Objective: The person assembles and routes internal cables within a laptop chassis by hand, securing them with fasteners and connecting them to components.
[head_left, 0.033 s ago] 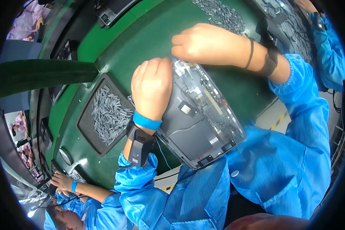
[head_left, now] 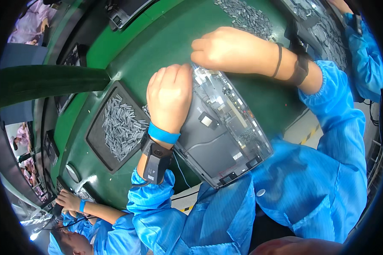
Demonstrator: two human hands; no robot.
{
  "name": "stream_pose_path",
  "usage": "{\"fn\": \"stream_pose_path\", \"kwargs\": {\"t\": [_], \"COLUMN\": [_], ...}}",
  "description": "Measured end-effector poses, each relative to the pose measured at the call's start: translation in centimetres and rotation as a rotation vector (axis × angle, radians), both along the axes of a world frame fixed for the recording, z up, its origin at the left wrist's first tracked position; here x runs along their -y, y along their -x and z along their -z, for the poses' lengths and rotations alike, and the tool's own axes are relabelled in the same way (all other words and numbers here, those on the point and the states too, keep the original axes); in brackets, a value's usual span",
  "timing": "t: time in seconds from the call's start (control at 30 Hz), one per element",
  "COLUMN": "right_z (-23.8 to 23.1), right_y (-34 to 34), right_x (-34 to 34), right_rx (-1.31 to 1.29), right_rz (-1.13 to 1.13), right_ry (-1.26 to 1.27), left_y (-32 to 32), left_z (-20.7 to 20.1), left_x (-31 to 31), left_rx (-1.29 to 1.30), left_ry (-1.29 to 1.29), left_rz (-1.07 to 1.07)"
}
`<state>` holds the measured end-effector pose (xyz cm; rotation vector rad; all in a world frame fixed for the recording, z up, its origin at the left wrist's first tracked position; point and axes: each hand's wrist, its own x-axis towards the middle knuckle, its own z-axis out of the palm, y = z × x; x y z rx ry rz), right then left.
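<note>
A flat, dark grey electronic device housing (head_left: 219, 148) with its inside exposed lies slanted in front of me, its near edge close to my blue smock. Circuit parts and a shiny clear film show along its right side. My left hand (head_left: 170, 91) is closed over the housing's far left part, knuckles up and fingertips hidden. Beside it, my right hand (head_left: 219, 49) is curled at the far end, thumb and fingers drawn together. What either hand grips is hidden. Left of the housing, a black tray (head_left: 98, 148) holds a heap of small grey strips (head_left: 122, 127).
More small grey pieces (head_left: 247, 19) lie loose on the green table (head_left: 157, 38) at the far side. A dark green post (head_left: 51, 83) rises at left. Co-workers in blue sit at lower left (head_left: 110, 212) and upper right (head_left: 368, 63). A thin cable (head_left: 181, 170) hangs beside the housing.
</note>
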<state>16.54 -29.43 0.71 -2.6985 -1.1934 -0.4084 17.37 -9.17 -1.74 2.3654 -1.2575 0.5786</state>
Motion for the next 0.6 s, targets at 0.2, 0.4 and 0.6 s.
{"fn": "stream_pose_path", "kwargs": {"t": [0.2,0.4,0.6], "right_z": [0.5,0.3,-0.8], "right_y": [0.1,0.3,1.8], "right_x": [-0.1,-0.5,-0.4], "right_rx": [-0.01,-0.037,0.103], "right_rz": [0.014,0.048,0.054], "right_ry": [-0.033,-0.065,-0.054], "left_y": [0.0,-0.2,-0.2], "left_z": [-0.1,-0.2,-0.3], "left_x": [-0.1,0.2,0.0], "left_rx": [-0.019,-0.012,-0.17], "left_ry": [0.022,-0.007,0.092], "left_rz": [-0.027,-0.013,-0.054]}}
